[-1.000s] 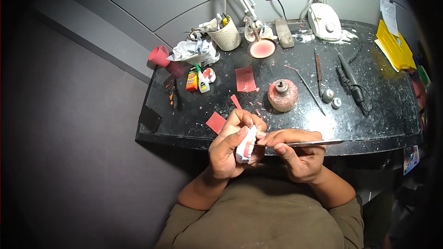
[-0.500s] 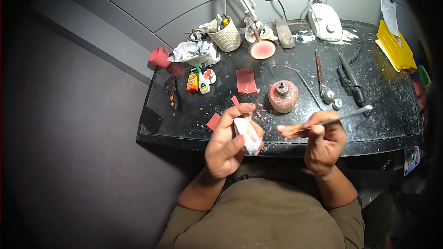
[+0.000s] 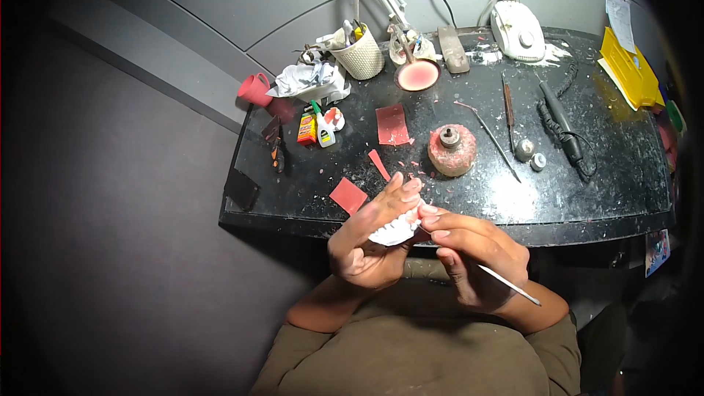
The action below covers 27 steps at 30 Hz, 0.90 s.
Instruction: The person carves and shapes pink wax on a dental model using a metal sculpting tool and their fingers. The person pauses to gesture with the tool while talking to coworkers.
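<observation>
A white dental model (image 3: pixel 394 232) with a row of teeth sits in my left hand (image 3: pixel 367 238), whose fingers wrap round it near the table's front edge. My right hand (image 3: pixel 480 253) grips a thin metal tool (image 3: pixel 511 285); its handle sticks out toward the lower right, and its working end is hidden at the model's right side. The fingertips of my right hand meet the model there. Beyond the hands lie a pink wax sheet (image 3: pixel 392 125), a smaller wax piece (image 3: pixel 348 196) and a wax strip (image 3: pixel 379 165).
A wax-covered burner (image 3: pixel 452 151) stands behind my hands. To its right are a long probe (image 3: pixel 490 139), a wooden-handled tool (image 3: pixel 509 111) and a corded handpiece (image 3: pixel 560 123). A round lamp or mirror (image 3: pixel 417 75), a pen basket (image 3: pixel 359 55) and a glue bottle (image 3: pixel 323 129) stand farther back.
My right hand first drew away from the model with the tool, then came back to it. The model has turned, so its teeth now show, and the tool's handle points lower.
</observation>
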{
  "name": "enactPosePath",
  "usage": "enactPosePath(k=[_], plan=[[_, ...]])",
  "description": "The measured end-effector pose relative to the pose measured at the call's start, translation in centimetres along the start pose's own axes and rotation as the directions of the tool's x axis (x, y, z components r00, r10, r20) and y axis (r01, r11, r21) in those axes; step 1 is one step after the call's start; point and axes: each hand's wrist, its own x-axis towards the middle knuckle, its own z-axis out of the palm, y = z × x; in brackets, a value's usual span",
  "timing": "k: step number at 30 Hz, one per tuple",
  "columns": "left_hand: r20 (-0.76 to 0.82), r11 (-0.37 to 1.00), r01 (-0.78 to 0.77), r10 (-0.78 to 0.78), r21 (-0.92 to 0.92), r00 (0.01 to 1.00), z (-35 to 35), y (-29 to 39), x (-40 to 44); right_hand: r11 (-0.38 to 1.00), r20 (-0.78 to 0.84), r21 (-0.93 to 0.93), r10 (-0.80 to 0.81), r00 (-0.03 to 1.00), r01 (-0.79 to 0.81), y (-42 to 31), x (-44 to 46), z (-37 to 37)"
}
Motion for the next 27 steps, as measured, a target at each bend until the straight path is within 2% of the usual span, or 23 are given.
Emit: enactPosePath(k=[1, 5, 7, 10, 13, 16, 19, 21, 27], plan=[[-0.049, 0.992, -0.067, 0.073, 0.105, 0.996, 0.39, -0.01, 0.00, 0.998, -0.017, 0.025, 0.055, 0.998, -0.054, 0.00, -0.19, 0.19], [-0.041, 0.933, -0.061, 0.081, 0.354, 0.996, 0.21, 0.66, -0.09, 0.995, -0.084, 0.085, 0.049, 0.995, -0.042, 0.65, -0.46, 0.43], [-0.038, 0.913, -0.055, 0.077, 0.405, 0.996, 0.33, 0.63, -0.14, 0.993, -0.065, 0.105, 0.059, 0.996, -0.052, 0.65, -0.42, 0.28], [-0.074, 0.938, -0.067, 0.098, 0.341, 0.992, 0.39, 0.50, -0.26, 0.995, -0.058, 0.091, 0.050, 0.997, -0.044, 0.71, -0.48, 0.28], [0.000, 0.910, -0.022, 0.024, 0.415, 1.000, -0.05, 0.95, -0.26, 0.993, -0.053, 0.112, 0.047, 0.997, -0.041, 0.80, -0.44, 0.38], [-0.030, 0.910, -0.010, 0.024, 0.415, 0.999, 0.27, 0.65, -0.40, 0.989, -0.052, 0.135, 0.061, 0.997, -0.053, 0.68, -0.48, 0.45], [-0.092, 0.917, -0.044, 0.088, 0.396, 0.992, 0.40, 0.43, -0.38, 0.978, -0.036, 0.193, 0.090, 0.995, -0.082, 0.90, -0.64, 0.17], [-0.039, 0.902, -0.062, 0.087, 0.428, 0.995, 0.08, 0.80, -0.16, 0.980, -0.043, 0.177, 0.099, 0.994, -0.090, 0.82, -0.55, 0.24], [-0.065, 0.911, -0.035, 0.068, 0.411, 0.996, 0.20, 0.47, -0.47, 0.979, -0.045, 0.175, 0.110, 0.993, -0.100, 0.69, -0.49, 0.29]])
